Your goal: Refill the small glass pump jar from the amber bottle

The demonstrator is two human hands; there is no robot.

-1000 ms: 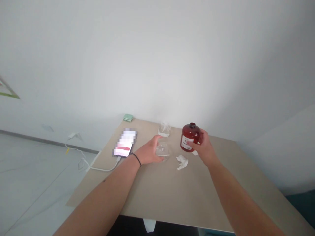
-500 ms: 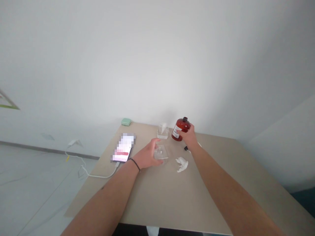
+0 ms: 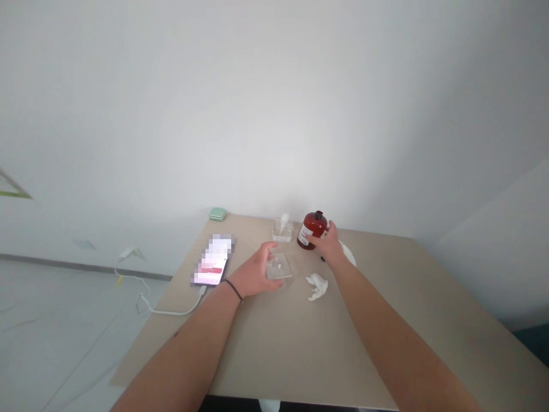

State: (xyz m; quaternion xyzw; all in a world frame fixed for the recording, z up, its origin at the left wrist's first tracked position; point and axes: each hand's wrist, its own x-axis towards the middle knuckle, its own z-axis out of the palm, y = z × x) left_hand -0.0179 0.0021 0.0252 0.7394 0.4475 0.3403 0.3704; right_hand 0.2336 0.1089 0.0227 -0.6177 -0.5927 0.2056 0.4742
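A dark red bottle (image 3: 316, 223) with a white label and black neck stands upright at the back of the table. Around its right side is my right hand (image 3: 328, 243), thumb over the label and fingers loosely curved at the far edge. My left hand (image 3: 257, 272) spans a small clear square container (image 3: 279, 265) on the tabletop, thumb on the near side and fingers on the far side. Close behind sits another clear square container (image 3: 282, 233) with a white piece, perhaps cotton or tissue, sticking up. A crumpled white tissue (image 3: 318, 286) lies between my forearms.
A phone (image 3: 213, 260) with a white cable (image 3: 175, 312) lies at the left of the table (image 3: 295, 349). A green case (image 3: 218, 214) rests at the back left corner. Partly behind my right wrist are a white round object (image 3: 348, 253) and a small black piece. The wall stands behind.
The bottle has gone from tilted to upright, shifting slightly down and left in view. My right hand's fingers are a little looser around it. My left hand stays at the clear container.
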